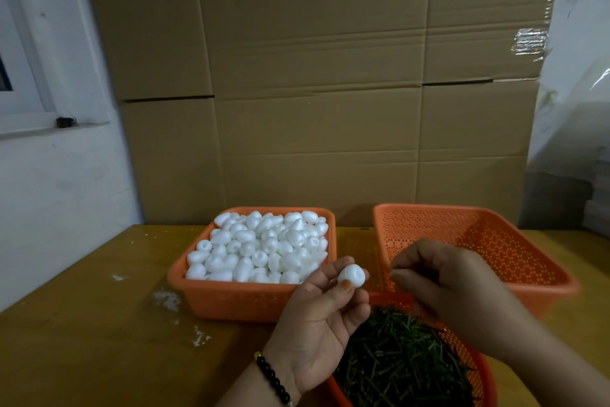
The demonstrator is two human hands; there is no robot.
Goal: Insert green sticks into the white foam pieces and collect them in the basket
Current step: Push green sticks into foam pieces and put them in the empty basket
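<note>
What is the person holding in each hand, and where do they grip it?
The left hand pinches a white foam piece by its sides, thumb in front. The right hand has its fingertips pinched together, but whether a stick is between them cannot be told.

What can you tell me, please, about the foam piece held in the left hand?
The white foam piece is a small, rounded, egg-like lump with a matte, slightly dimpled surface facing the camera. No stick shows in it. The left hand pinches it between thumb and fingertips, lifted above the table, in front of the orange basket of foam pieces and near the right hand.
</note>
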